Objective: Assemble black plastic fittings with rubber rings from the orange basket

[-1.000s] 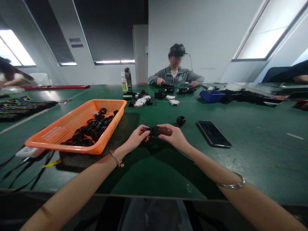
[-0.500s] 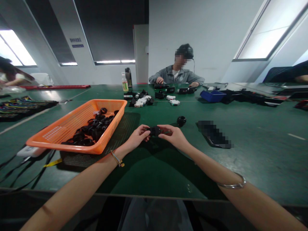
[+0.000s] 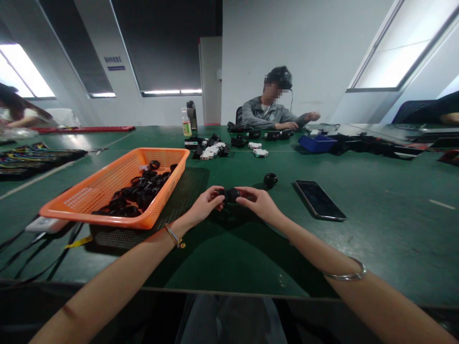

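Across the green table [image 3: 387, 243] I face a pale wall [image 3: 322, 52], with dark blinds [image 3: 165, 43] to its left and bright windows [image 3: 416, 48] off to both sides.

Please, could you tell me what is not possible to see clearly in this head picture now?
- Black part, head view: its ends, covered by fingers of the left grip and right grip.
- Pieces in the basket, head view: the lower ones, hidden under others.
- Sign, head view: too small and blurred.
- Person at left, head view: cut by the edge.
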`<action>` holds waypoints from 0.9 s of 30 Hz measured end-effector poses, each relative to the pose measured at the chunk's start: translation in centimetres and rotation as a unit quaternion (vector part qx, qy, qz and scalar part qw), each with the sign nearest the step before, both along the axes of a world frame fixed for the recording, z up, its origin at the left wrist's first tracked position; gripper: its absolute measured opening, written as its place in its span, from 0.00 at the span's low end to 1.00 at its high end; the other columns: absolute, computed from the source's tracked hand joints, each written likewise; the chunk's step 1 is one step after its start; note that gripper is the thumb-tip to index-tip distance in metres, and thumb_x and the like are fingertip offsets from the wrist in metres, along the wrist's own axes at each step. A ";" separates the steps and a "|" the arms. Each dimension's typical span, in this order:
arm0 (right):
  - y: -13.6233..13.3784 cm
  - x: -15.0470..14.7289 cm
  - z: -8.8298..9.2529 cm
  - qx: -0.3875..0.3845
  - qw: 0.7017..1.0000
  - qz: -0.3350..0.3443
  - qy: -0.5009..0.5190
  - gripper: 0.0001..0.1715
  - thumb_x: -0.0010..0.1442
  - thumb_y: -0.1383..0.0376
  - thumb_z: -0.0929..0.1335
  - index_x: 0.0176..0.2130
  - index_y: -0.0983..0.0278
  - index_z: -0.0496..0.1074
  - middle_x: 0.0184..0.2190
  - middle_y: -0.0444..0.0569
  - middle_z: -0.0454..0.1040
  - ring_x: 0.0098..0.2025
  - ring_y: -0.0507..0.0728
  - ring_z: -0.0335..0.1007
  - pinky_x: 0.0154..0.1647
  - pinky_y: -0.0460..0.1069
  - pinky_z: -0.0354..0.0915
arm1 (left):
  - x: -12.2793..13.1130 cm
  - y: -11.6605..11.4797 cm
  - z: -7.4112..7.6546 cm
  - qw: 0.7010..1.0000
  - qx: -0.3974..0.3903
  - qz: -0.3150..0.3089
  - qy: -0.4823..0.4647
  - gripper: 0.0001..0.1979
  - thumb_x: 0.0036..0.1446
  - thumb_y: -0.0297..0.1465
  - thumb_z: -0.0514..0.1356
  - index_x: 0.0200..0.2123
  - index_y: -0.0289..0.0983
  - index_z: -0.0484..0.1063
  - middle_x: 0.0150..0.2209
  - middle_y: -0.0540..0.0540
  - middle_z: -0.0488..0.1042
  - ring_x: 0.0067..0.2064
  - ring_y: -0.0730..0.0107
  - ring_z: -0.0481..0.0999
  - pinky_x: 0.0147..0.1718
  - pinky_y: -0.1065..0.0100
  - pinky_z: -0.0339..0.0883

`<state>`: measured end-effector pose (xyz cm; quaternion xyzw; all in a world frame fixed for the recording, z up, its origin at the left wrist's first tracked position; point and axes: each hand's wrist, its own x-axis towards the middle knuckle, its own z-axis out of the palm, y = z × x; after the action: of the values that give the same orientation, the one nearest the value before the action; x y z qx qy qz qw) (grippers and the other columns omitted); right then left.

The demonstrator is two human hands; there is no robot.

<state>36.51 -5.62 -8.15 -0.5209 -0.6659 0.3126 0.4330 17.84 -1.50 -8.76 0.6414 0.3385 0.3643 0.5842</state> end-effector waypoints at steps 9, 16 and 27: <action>0.0 -0.2 0.1 0.003 1.000 -0.007 0.029 0.19 0.47 0.61 0.69 0.41 0.63 0.70 0.28 0.45 0.74 0.30 0.53 0.70 0.36 0.51 0.67 | 0.1 -0.1 0.0 1.000 0.001 -0.012 -0.005 0.16 0.49 0.32 0.59 0.42 0.34 0.63 0.24 0.55 0.66 0.23 0.80 0.68 0.26 0.73 0.61; 0.0 0.0 0.0 -0.007 0.997 0.035 0.066 0.27 0.41 0.64 0.71 0.44 0.64 0.70 0.30 0.45 0.74 0.31 0.53 0.71 0.39 0.51 0.68 | 0.2 0.1 -0.3 1.000 -0.012 -0.012 -0.026 0.17 0.49 0.34 0.60 0.42 0.34 0.62 0.23 0.55 0.66 0.23 0.79 0.68 0.25 0.73 0.61; -0.2 0.0 0.1 0.015 0.999 0.009 0.043 0.22 0.43 0.68 0.71 0.42 0.64 0.73 0.38 0.50 0.76 0.39 0.56 0.73 0.42 0.52 0.69 | 0.0 0.0 -0.1 1.000 0.002 -0.021 -0.011 0.16 0.49 0.32 0.59 0.41 0.35 0.63 0.23 0.55 0.66 0.23 0.80 0.67 0.25 0.74 0.60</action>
<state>36.50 -5.83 -8.02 -0.4944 -0.6561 0.3290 0.4657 17.87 -1.51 -8.84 0.6456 0.3179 0.3596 0.5940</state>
